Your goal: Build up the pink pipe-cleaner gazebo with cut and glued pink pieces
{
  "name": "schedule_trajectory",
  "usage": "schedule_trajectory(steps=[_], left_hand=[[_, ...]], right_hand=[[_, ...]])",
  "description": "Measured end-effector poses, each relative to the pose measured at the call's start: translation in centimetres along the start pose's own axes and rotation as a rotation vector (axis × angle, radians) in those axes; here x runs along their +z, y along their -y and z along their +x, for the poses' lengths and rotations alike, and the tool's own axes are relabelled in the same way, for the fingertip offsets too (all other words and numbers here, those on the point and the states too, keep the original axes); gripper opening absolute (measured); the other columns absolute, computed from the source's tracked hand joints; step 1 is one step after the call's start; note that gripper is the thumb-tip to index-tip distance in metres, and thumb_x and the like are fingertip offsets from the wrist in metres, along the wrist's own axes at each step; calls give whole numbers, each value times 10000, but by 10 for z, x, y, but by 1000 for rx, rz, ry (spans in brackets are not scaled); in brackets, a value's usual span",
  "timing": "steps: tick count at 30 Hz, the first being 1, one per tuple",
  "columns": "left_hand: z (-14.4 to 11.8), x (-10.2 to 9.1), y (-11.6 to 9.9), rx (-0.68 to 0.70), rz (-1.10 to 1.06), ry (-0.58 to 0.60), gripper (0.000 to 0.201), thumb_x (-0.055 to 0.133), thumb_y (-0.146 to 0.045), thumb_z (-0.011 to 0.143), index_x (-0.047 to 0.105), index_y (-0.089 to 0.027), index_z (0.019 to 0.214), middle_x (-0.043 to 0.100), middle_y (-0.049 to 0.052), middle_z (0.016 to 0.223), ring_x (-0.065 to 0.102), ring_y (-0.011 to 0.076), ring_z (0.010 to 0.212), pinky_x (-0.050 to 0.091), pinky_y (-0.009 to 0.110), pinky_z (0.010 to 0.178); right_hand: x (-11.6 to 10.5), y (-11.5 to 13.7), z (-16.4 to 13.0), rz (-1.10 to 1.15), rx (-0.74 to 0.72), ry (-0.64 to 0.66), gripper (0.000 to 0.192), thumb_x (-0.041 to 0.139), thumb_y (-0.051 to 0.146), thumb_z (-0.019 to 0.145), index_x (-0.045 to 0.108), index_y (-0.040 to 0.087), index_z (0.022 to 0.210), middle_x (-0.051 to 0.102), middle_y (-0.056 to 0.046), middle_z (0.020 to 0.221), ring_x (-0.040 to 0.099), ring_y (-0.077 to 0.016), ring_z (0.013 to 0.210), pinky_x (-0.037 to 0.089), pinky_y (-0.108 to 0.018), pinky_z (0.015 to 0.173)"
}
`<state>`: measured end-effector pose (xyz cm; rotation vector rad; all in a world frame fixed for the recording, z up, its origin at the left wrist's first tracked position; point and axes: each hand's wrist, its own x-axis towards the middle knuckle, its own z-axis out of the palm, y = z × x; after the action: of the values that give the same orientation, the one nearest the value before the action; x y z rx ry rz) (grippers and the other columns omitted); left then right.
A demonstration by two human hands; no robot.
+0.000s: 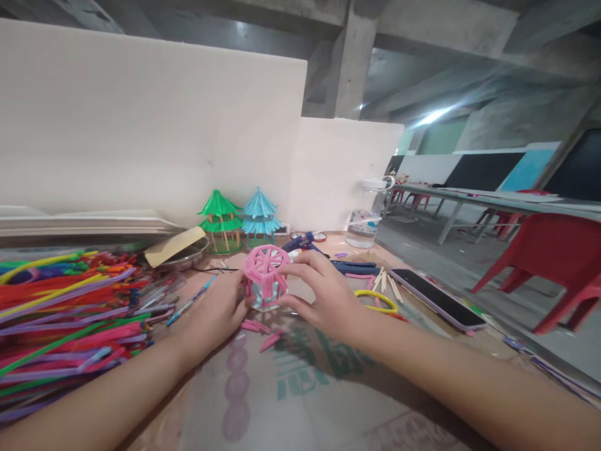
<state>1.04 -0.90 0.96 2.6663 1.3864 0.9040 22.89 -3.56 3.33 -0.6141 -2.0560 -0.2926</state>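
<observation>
The left hand (225,302) is at the left side of a small pink model (267,266), its fingertips partly hidden there, so I cannot tell how firmly they grip. The right hand (317,291) is at the model's right side, thumb and forefinger spread apart with a gap between them, the tips close against its edge. The pink model stands upright between the two hands on the tabletop (171,404), with a spoked round top, upright posts and a pale blue part at its foot.

Just in front of the pink model lie short pink pieces (271,340). Behind it stand a green model (216,219) and a light blue model (259,216), each with a two-tiered roof. To its left are a blue pen (190,300), a metal bowl with yellow paper (173,245) across it, and, farther off, a large heap of multicoloured fuzzy stems (70,332). To its right are a dark blue tool (359,268), pale sticks (385,283), a yellow loop (387,304) and a phone (436,299). Behind it on the right stands a clear bottle (364,225); well beyond on that side is a red chair (549,263).
</observation>
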Motion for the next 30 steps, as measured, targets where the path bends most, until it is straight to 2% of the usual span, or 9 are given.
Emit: schedule_trajectory(steps=[2, 6, 9, 13, 20, 30], left_hand=[[0, 0, -1, 13, 18, -3, 310, 472, -234, 854, 478, -190, 1161, 602, 124, 1113, 553, 289, 1050, 432, 440, 896], [0, 1, 0, 29, 50, -9, 362, 481, -210, 842, 455, -177, 1201, 591, 142, 1144, 544, 295, 1066, 431, 456, 900], [0, 2, 1, 36, 62, -18, 383, 482, -212, 838, 443, -175, 1217, 586, 152, 1162, 540, 302, 1078, 430, 468, 900], [0, 0, -1, 42, 58, -20, 303, 475, -237, 839, 490, -175, 1135, 607, 139, 1106, 555, 296, 1041, 435, 467, 890], [-2, 2, 2, 41, 77, -18, 335, 475, -232, 849, 471, -178, 1180, 594, 132, 1127, 544, 290, 1060, 433, 448, 900], [-2, 3, 4, 31, 58, -25, 236, 471, -235, 847, 492, -181, 1076, 605, 113, 1041, 562, 276, 981, 448, 420, 847]], right_hand=[[1, -3, 0, -81, -22, 12, 339, 627, 351, 824, 591, 159, 1100, 582, -124, 1043, 535, -219, 985, 458, -376, 845], [5, -2, 0, -179, -76, 27, 305, 621, 352, 828, 609, 162, 1066, 589, -128, 1072, 516, -238, 1039, 422, -427, 915], [7, -3, -1, -184, -70, 12, 303, 626, 363, 822, 610, 166, 1051, 593, -123, 1076, 509, -235, 1052, 393, -445, 962], [9, -2, -2, -174, -69, 3, 264, 614, 344, 832, 614, 182, 1041, 594, -117, 1079, 509, -224, 1063, 388, -447, 980], [9, -2, -5, -238, -170, -79, 132, 559, 267, 870, 657, 215, 943, 609, -85, 1074, 511, -199, 1081, 354, -456, 1026], [9, -3, -7, -236, -154, -48, 184, 527, 182, 867, 647, 227, 999, 619, -78, 1075, 500, -196, 1096, 347, -464, 1033]])
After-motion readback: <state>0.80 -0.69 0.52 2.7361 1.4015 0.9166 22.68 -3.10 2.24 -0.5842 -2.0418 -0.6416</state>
